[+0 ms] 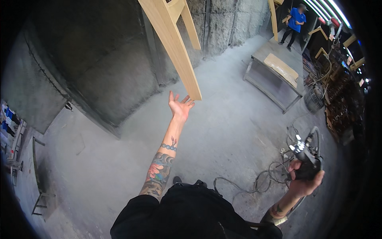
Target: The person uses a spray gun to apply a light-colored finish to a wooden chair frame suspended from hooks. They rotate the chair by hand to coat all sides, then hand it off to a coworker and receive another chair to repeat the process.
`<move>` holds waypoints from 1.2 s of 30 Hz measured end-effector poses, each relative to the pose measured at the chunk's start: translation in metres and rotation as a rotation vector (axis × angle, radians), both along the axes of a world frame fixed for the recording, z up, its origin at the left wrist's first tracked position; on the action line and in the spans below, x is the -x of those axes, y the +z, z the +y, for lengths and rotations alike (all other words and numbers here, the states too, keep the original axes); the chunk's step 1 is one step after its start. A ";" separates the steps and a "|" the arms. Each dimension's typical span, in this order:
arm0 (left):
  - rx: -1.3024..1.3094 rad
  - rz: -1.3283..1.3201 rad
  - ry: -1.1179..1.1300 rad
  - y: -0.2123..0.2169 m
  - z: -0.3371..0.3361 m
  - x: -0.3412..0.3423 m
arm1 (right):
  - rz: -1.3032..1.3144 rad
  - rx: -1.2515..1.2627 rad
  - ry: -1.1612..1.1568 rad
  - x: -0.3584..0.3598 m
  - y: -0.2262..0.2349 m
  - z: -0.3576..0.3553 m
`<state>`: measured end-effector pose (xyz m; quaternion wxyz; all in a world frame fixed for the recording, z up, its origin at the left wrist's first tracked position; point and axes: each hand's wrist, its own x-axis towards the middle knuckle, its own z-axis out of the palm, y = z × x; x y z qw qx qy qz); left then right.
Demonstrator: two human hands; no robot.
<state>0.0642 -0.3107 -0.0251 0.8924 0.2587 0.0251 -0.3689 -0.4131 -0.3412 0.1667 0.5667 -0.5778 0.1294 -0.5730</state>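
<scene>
My left hand (181,108) reaches forward, palm up with its fingers apart. Its fingertips are at the lower end of a long, light wooden leg (175,44), part of a wooden frame that comes in from the top; whether they touch it I cannot tell. Over at the right, my right hand (304,184) is wrapped round a black and silver hose-fed tool (307,159) that looks like a spray gun. A hose (317,137) loops up from the tool, and bright glints hide some of its metal parts.
Cables and hoses (258,185) lie coiled on the grey floor beside my right arm. A low metal table (274,85) bears a wooden board (281,68). Beyond it stands a person in blue (296,20). A dark panel (107,51) rises at left; a bench (36,171) is farther left.
</scene>
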 end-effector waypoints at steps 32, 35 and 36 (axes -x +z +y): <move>-0.003 0.015 0.002 -0.002 0.006 -0.007 | -0.154 0.139 0.147 -0.049 0.080 -0.071; -0.005 -0.020 0.024 0.000 0.013 -0.005 | -0.149 -0.003 0.189 -0.029 0.050 -0.081; 0.014 -0.013 0.030 0.000 0.018 -0.004 | -0.100 -0.019 0.182 -0.021 0.037 -0.083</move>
